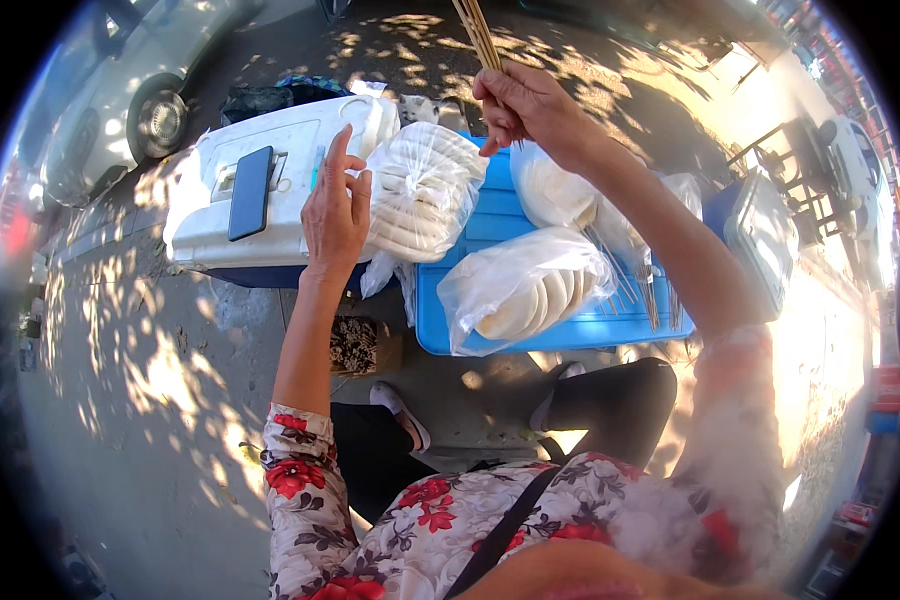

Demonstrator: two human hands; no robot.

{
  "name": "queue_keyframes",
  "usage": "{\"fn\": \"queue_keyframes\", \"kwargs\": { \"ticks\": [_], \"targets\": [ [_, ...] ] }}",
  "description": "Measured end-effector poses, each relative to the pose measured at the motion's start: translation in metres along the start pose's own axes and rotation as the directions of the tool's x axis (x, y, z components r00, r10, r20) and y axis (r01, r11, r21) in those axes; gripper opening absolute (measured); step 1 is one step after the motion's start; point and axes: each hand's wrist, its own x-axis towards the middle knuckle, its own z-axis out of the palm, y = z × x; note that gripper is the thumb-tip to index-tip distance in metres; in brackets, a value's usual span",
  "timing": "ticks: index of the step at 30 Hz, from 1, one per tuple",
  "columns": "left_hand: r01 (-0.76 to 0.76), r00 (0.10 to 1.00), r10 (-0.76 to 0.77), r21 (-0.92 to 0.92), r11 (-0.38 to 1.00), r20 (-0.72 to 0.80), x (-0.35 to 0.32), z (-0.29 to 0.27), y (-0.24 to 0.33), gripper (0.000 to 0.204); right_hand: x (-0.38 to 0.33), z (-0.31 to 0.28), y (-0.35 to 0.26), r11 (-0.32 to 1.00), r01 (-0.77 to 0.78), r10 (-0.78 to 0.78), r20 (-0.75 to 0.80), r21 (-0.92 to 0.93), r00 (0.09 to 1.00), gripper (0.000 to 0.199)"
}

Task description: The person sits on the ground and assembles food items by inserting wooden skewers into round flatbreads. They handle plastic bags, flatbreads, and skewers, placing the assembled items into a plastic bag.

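High up at the right, my right hand (535, 105) is closed around a bundle of thin wooden sticks (477, 36) that points up past the top edge. My left hand (334, 222) is held over the front right part of a white cooler lid (295, 130), its index finger stretched out and the fingers apart, holding nothing. Beside it, a clear plastic bag (428, 180) is packed with round pale discs. Another bag of discs (535, 300) lies at the front of a blue plastic lid (498, 222). More thin sticks (648, 300) lie at that lid's right side.
A dark phone (251, 194) lies on the white lid. Further bags (553, 190) sit at the back of the blue lid. Below stands a cardboard box (362, 346) with small brown bits inside. A lidded bin (762, 235) stands at right, and a parked vehicle (160, 115) at far left.
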Motion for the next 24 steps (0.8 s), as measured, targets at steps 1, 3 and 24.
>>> {"fn": "queue_keyframes", "kwargs": {
  "ticks": [1,3,24],
  "targets": [
    [0.000,1.000,0.002,0.066,0.998,-0.018,-0.003,0.009,-0.024,0.034,0.039,-0.028,0.007,0.960,-0.001,-0.005,-0.019,-0.280,1.000,0.029],
    [0.034,0.999,-0.034,0.038,0.999,-0.004,-0.012,0.029,-0.041,0.028,0.098,-0.065,0.036,0.822,-0.130,0.091,-0.097,-0.554,0.991,0.029],
    [0.077,0.994,-0.071,-0.076,0.994,0.081,-0.026,0.033,-0.053,0.028,0.264,-0.199,0.330,0.258,-0.608,0.730,-0.261,-0.751,0.632,0.011]
  ]
}}
